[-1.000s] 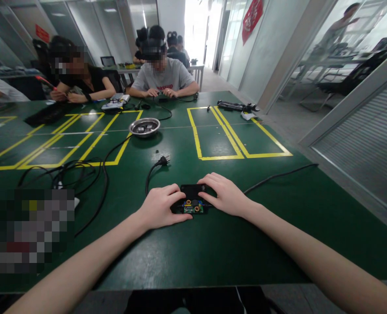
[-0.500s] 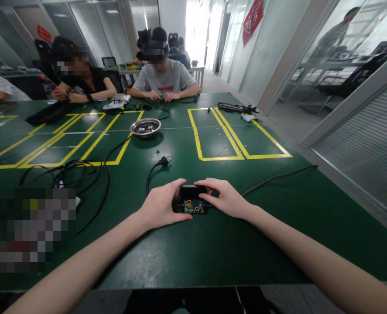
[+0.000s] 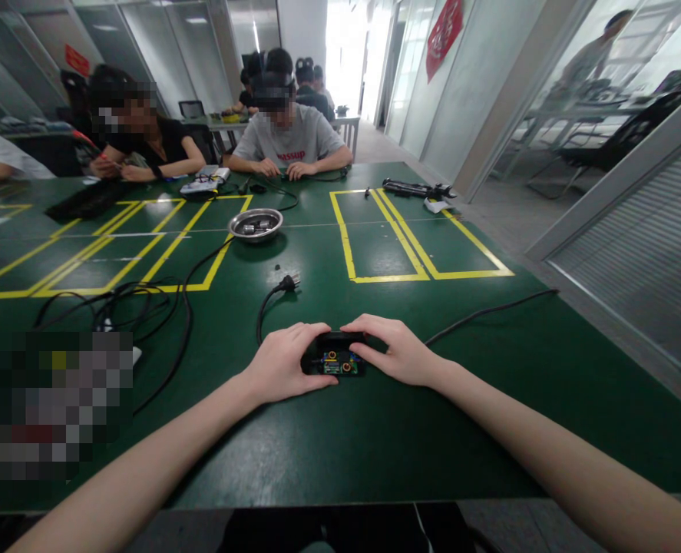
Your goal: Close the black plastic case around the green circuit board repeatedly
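Observation:
Between my hands on the table lies an opened power adapter. Its circuit board (image 3: 340, 363), with two copper-coloured ring coils, faces up in a black lower case. Behind the board is the black cover (image 3: 343, 338), tilted. My left hand (image 3: 279, 361) is closed round the left end, thumb at the near edge and fingertips at the cover's far left corner. My right hand (image 3: 395, 352) pinches the right end of the cover between thumb and fingers. A black cord (image 3: 260, 311) with a plug (image 3: 288, 283) runs behind my left hand; another cord (image 3: 478, 313) leads off behind my right.
A metal bowl (image 3: 256, 224) with small metal parts stands farther off. Coiled black cables (image 3: 127, 303) lie at left beside a pixelated area. Yellow tape (image 3: 389, 279) marks the green table (image 3: 294, 461). Across it, a person (image 3: 288, 134) works with both hands; another sits left.
My left fingers have come in to the cover's far left corner. The cover has tipped, showing less of its face. My right hand has shifted only slightly.

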The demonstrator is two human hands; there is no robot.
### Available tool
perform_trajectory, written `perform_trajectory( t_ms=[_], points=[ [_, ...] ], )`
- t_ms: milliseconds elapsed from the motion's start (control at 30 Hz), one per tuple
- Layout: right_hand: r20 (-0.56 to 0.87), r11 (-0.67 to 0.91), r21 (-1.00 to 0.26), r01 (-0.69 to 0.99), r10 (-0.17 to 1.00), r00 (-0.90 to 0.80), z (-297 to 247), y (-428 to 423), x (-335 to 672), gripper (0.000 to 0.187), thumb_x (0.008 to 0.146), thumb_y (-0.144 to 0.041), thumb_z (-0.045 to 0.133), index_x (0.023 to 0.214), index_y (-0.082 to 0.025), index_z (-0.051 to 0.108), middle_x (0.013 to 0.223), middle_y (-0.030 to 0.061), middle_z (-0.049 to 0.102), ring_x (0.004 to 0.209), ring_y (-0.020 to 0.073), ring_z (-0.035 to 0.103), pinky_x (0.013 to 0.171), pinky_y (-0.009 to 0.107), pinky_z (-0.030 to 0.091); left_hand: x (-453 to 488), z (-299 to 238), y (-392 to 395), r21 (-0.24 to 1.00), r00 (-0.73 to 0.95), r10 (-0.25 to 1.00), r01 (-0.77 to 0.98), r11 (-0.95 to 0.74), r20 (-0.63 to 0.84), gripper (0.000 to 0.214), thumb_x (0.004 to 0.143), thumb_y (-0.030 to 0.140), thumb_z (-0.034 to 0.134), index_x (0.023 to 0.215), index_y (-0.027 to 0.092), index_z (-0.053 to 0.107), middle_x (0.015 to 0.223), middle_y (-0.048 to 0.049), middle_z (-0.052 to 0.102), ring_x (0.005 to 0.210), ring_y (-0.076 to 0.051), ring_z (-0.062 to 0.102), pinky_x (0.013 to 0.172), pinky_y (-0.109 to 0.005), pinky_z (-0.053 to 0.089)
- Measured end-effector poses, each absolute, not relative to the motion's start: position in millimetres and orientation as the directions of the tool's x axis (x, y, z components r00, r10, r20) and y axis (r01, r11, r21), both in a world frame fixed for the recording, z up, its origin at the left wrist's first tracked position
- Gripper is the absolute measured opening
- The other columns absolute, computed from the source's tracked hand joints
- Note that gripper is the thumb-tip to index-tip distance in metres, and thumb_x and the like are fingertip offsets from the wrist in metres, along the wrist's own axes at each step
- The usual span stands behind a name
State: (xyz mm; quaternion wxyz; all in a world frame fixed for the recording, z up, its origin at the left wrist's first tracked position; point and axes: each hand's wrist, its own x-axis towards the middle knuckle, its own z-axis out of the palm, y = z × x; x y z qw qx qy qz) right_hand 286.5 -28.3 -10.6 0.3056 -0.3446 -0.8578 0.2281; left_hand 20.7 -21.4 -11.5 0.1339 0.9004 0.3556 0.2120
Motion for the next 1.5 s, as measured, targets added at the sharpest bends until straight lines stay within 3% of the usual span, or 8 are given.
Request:
perform_trajectory(
  t_ms=[133,400,867,1033,1233,1367,1500],
  points=[
    [0.373,0.663,-0.616,0.426,0.722,-0.583,-10.5,-29.1,286.3,0.022,0.104,-0.027,0.053,0.118,-0.018,0.067,0.11,0.0104,0.074,0.099,0.0207,0.072,0.089,0.036,0.058,21.4,-9.8,-22.1,0.39,0.664,0.69,0.576,-0.718,0.289,0.057,0.079,0.049,0.083,0.123,0.021,0.061,0.095,-0.0035,0.072,0.087,-0.023,0.072,0.08,-0.033,0.057],
    [0.439,0.759,-0.563,0.326,0.61,-0.66,-6.2,-33.6,283.9,0.018,0.098,-0.026,0.062,0.112,-0.018,0.07,0.115,0.0127,0.072,0.103,0.0205,0.071,0.091,0.035,0.058,22.9,-6.7,-23.3,0.392,0.692,0.665,0.55,-0.738,0.281,0.04,0.083,0.047,0.08,0.11,0.022,0.065,0.095,-0.0032,0.074,0.081,-0.019,0.07,0.073,-0.029,0.053],
    [0.39,0.769,-0.516,0.379,0.604,-0.695,-9.0,-31.7,284.1,0.026,0.093,-0.027,0.068,0.118,-0.019,0.068,0.109,0.01,0.076,0.098,0.0227,0.071,0.086,0.036,0.056,22.0,-8.8,-22.5,0.387,0.699,0.645,0.527,-0.756,0.308,0.038,0.086,0.049,0.078,0.108,0.021,0.065,0.091,-0.0034,0.073,0.081,-0.019,0.07,0.073,-0.028,0.053],
    [0.336,0.769,-0.51,0.385,0.59,-0.734,-6.9,-30.4,286.7,0.04,0.083,-0.025,0.076,0.121,-0.02,0.066,0.112,0.0104,0.074,0.102,0.0244,0.068,0.088,0.038,0.056,20.4,-12.4,-21.6,0.378,0.709,0.623,0.506,-0.775,0.33,0.036,0.09,0.051,0.075,0.103,0.02,0.064,0.095,-0.0059,0.075,0.083,-0.021,0.071,0.071,-0.029,0.052],
    [0.275,0.76,-0.468,0.451,0.61,-0.743,-7.0,-31.2,282.2,0.052,0.073,-0.014,0.071,0.123,-0.017,0.062,0.109,0.0106,0.071,0.1,0.0255,0.065,0.087,0.039,0.054,22.5,-9.4,-24.2,0.383,0.711,0.621,0.501,-0.776,0.329,0.036,0.095,0.053,0.068,0.109,0.019,0.064,0.094,-0.0053,0.074,0.08,-0.02,0.071,0.071,-0.028,0.052],
    [0.225,0.746,-0.438,0.502,0.631,-0.742,-6.9,-33.3,278.8,0.05,0.075,-0.014,0.069,0.124,-0.015,0.06,0.106,0.0116,0.071,0.098,0.0257,0.066,0.086,0.039,0.054,25.5,-5.4,-28.4,0.417,0.72,0.618,0.48,-0.772,0.315,0.032,0.098,0.049,0.065,0.111,0.02,0.063,0.094,-0.0038,0.074,0.078,-0.018,0.07,0.071,-0.028,0.052],
    [0.222,0.763,-0.417,0.494,0.613,-0.759,-6.7,-33.9,279.6,0.043,0.084,-0.012,0.063,0.127,-0.013,0.06,0.108,0.014,0.073,0.1,0.026,0.068,0.089,0.04,0.054,25.8,-6.7,-29.2,0.42,0.711,0.634,0.496,-0.76,0.305,0.038,0.091,0.049,0.072,0.113,0.021,0.063,0.092,-0.0029,0.074,0.078,-0.019,0.071,0.072,-0.028,0.053]
  ],
)
